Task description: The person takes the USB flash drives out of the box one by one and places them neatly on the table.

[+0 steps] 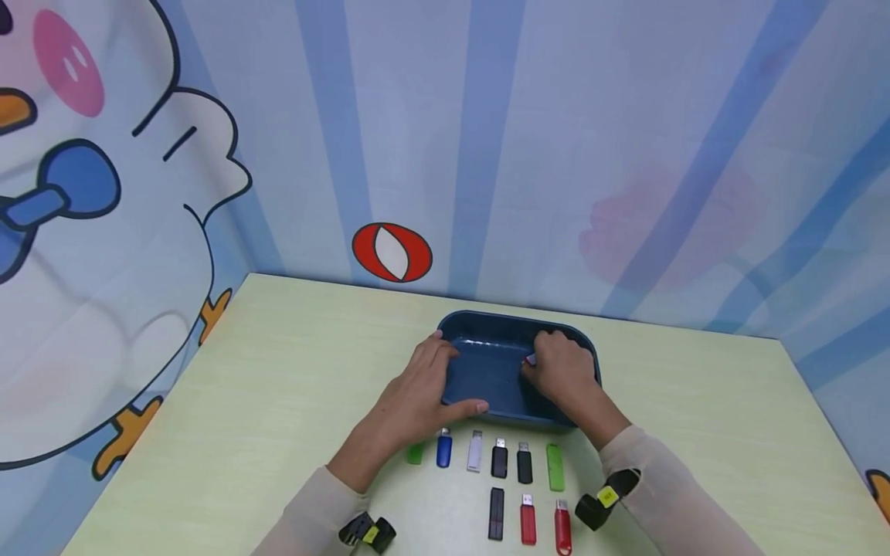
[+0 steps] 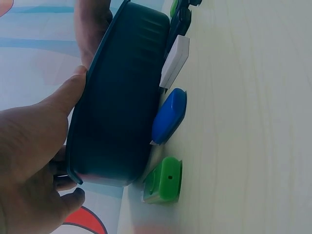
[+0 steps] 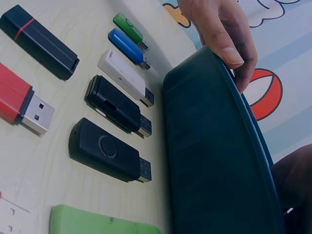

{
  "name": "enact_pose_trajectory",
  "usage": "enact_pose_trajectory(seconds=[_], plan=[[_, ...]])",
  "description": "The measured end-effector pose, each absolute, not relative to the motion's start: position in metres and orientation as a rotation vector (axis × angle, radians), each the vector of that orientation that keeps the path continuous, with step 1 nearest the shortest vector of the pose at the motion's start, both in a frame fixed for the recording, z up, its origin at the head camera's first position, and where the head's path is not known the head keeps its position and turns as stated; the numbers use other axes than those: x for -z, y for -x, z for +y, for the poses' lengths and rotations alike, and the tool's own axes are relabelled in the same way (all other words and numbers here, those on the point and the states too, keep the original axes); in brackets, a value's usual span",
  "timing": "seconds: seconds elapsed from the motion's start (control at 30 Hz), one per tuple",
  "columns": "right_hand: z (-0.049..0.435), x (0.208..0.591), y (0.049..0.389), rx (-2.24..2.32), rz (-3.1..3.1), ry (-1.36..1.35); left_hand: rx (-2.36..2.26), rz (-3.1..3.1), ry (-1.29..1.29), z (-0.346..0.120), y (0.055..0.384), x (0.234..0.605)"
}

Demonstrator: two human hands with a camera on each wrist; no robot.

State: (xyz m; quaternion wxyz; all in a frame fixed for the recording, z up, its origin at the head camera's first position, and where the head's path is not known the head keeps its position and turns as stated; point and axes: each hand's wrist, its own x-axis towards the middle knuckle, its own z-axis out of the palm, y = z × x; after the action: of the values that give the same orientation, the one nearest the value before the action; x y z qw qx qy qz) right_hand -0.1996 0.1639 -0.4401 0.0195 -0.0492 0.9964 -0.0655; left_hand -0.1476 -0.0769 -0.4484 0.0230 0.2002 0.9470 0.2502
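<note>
A dark blue rectangular tray stands near the back of the table. My left hand holds its left end, thumb along the near rim and fingers over the left rim. Inside the tray's right part, my right hand has curled fingers pinching a small white, red and blue piece, mostly hidden by the hand. In front of the tray lie USB sticks: a blue one, a white one, black ones, and green ones at both ends of the row.
A nearer row on the pale table has a black stick and two red sticks, one beside the other. Behind the table hangs a striped blue cloth with cartoon figures.
</note>
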Motion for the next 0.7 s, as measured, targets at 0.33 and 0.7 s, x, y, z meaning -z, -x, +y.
enact_pose_trajectory(seconds=[0.33, 0.7], plan=[[0.165, 0.438, 0.197, 0.217, 3.080, 0.147, -0.775, 2.939, -0.631, -0.076, 0.147, 0.449], [0.161, 0.429, 0.188, 0.268, 3.100, 0.269, -0.772, 2.928, -0.619, -0.076, 0.147, 0.447]])
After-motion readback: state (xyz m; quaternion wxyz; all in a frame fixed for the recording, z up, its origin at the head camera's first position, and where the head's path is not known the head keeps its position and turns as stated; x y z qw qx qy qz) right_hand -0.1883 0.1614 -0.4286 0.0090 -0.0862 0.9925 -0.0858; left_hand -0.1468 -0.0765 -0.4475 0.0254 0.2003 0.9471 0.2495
